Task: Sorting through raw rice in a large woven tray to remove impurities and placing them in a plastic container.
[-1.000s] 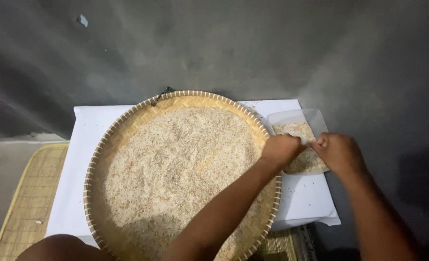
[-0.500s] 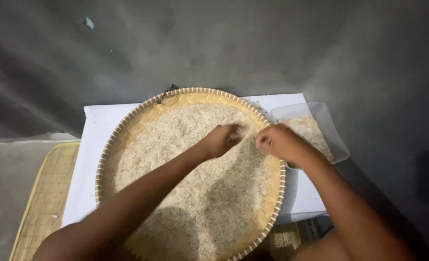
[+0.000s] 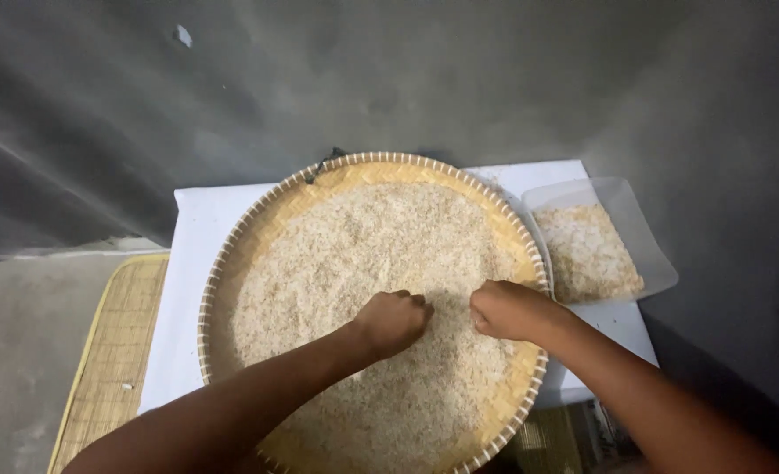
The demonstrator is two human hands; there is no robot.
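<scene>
A round woven bamboo tray (image 3: 231, 263) lies on a white cloth (image 3: 192, 263) and is filled almost to its rim with uncooked rice (image 3: 354, 246). Both hands rest on the rice near the middle of the tray: the left hand (image 3: 394, 320) has its fingers curled down into the grains, and the right hand (image 3: 508, 309) is also closed, fingertips pressed on the rice (whether either one pinches something I cannot tell). Just beside the tray, at its right edge, stands a clear plastic container (image 3: 644, 237), rectangular and shallow, with a thinner layer of rice inside. To the left of the cloth a woven straw mat (image 3: 113, 351) lies on the grey floor (image 3: 407, 79). Nothing covers the tray except the two forearms, which cross its near side.
</scene>
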